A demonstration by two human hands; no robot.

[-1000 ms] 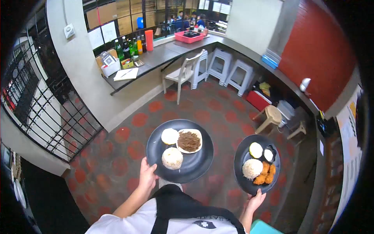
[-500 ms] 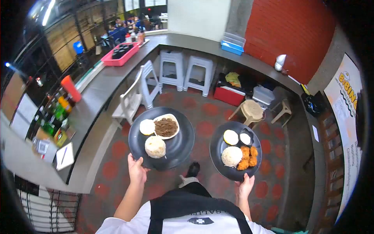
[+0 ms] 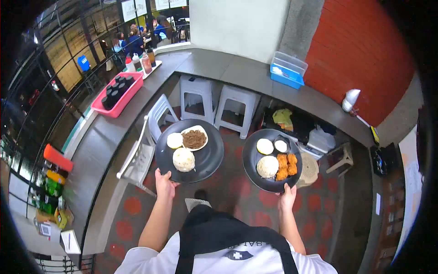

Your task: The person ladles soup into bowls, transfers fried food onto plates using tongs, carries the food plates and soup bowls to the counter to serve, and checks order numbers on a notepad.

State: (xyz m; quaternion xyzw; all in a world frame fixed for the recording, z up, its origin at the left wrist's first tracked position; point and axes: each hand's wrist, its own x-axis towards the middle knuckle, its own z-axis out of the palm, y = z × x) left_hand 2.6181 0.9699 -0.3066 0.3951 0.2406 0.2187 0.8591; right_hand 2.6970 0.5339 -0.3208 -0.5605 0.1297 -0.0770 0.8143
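My left hand (image 3: 165,183) grips the near-left rim of a black plate (image 3: 211,160), thumb on top and fingers underneath. On that plate sit a mound of rice (image 3: 184,160), a round egg (image 3: 174,140) and a small white dish of shredded brown meat (image 3: 195,138). A second black plate (image 3: 252,157) is held at its near rim by my right hand (image 3: 287,197). It carries rice (image 3: 267,167), an egg (image 3: 265,146), fried breaded pieces (image 3: 286,166) and a small black cup of white sauce (image 3: 281,146). Both plates are level and apart, above the floor.
A grey counter (image 3: 219,64) curves around, bearing a pink tray (image 3: 119,101), sauce bottles (image 3: 146,63) and a blue bin (image 3: 286,77). Grey stools (image 3: 237,107), a white chair (image 3: 139,160) and a beige stool (image 3: 308,171) stand near the plates. People sit beyond the window bars.
The counter, stools and chair now appear nearer as I have moved forward. Both hands still hold their plates, which sit slightly higher in view.
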